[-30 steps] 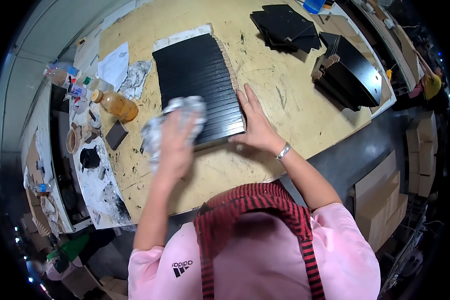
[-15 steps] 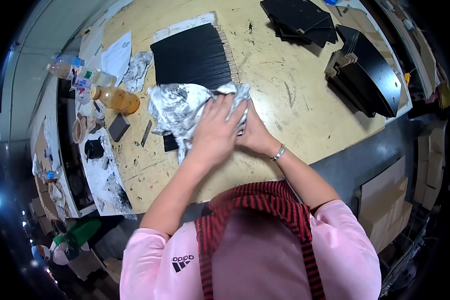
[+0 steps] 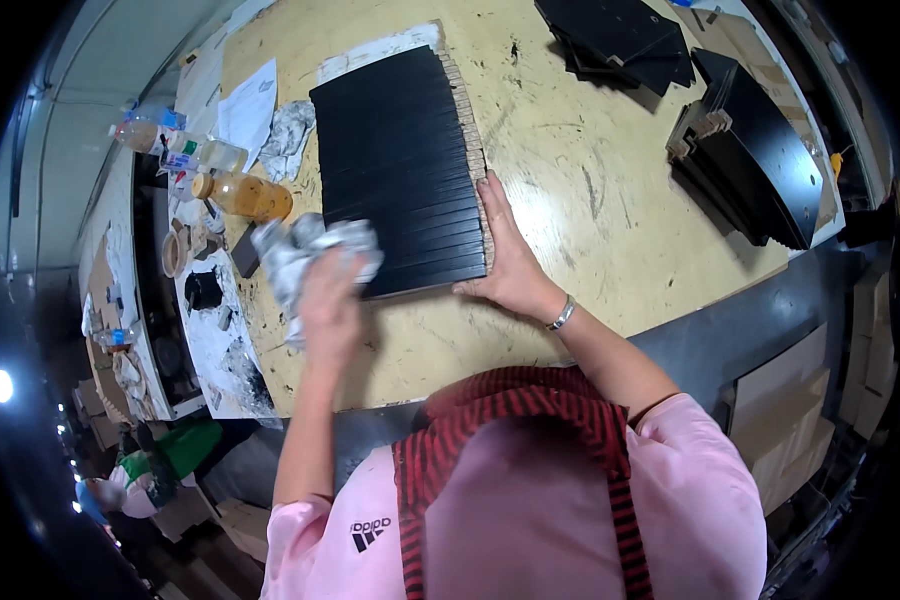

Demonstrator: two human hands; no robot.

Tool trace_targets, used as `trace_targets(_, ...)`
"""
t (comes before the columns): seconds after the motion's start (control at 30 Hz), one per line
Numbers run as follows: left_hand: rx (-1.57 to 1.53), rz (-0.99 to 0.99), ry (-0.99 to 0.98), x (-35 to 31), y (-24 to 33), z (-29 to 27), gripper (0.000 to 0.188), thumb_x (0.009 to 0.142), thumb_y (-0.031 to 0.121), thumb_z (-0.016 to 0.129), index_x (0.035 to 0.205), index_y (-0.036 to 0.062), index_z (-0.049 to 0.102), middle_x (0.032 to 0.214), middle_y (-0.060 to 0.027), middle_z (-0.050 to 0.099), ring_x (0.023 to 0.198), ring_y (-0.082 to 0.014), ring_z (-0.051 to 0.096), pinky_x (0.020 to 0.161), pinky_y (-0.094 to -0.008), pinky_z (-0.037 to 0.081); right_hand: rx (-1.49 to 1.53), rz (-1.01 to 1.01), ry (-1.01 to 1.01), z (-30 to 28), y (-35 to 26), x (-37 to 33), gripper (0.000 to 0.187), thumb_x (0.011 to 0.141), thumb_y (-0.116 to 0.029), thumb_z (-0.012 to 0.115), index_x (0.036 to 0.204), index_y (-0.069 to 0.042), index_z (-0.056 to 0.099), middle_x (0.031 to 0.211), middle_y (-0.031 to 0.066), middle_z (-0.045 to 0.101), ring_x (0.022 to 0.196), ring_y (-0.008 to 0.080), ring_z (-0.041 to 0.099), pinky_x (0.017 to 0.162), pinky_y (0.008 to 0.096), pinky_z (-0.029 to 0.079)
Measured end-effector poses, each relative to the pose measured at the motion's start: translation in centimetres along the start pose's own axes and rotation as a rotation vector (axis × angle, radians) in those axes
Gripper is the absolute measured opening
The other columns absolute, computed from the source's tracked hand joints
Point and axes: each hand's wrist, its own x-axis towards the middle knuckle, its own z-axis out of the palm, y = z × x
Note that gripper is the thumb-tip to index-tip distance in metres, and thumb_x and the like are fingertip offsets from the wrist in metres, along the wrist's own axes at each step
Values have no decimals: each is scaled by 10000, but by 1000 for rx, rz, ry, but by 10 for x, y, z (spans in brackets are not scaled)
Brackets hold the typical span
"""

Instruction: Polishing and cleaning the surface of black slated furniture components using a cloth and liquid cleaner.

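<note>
A tight row of narrow black strips lies on the worktable, their raw brown ends showing along the right side. My left hand, blurred by motion, grips a crumpled white rag with grey smears. The rag is at the near left corner of the strips. At the near right corner my right hand leans against the strip ends, its fingers stretched along the side and the thumb pointing to the near edge. It grasps nothing.
Left of the strips lie a bottle of amber liquid, a clear bottle, a second crumpled rag, a paper sheet and a dark block. Black curved panels and flat black panels are stacked at the far right.
My left hand has swept the rag left and nearer, off the strips, uncovering their near part. My right hand has moved slightly right, now against the strip ends.
</note>
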Motion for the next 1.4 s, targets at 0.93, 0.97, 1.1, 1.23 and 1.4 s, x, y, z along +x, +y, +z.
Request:
trace_targets(0.93,-196,36,-64,73,79,12,415,785,-77,616,1133,106,751,1129,-156,632,1037,-297,615,899,-368,483,-11,-26,-3,-1,-3,0,1242,614,-220,920,1541,25,130,1623,272,41,1477,449,207,1197,430,287)
trace_targets(0.97,-191,-101,-23,75,52,6,398,849,-83,592,1167,104,742,1140,-146,637,1022,-262,624,892,-335,481,-9,-10,-4,-4,-2,-2,1267,598,-229,933,1541,24,127,1623,271,39,1480,449,196,1200,434,280)
trace_targets(1.1,-94,-186,157,112,37,0,307,882,8,622,1154,98,733,1130,-189,622,1035,-353,603,904,-426,482,12,7,-23,2,-9,2,1289,579,-247,945,1538,28,129,1617,284,39,1486,453,172,1201,443,272)
trace_targets(1.23,22,38,-57,111,55,37,318,823,11,667,1112,115,749,1162,-178,623,1085,-370,589,948,-426,466,17,-45,-16,-1,-4,2,1296,571,-252,948,1538,27,133,1615,285,40,1485,458,172,1198,449,273)
trace_targets(1.4,191,-402,42,78,-37,-10,261,839,-25,656,1025,103,787,1083,-164,665,998,-345,615,895,-415,479,0,-46,-14,-4,-6,3,1277,583,-262,941,1532,40,141,1611,288,54,1469,478,192,1190,475,276)
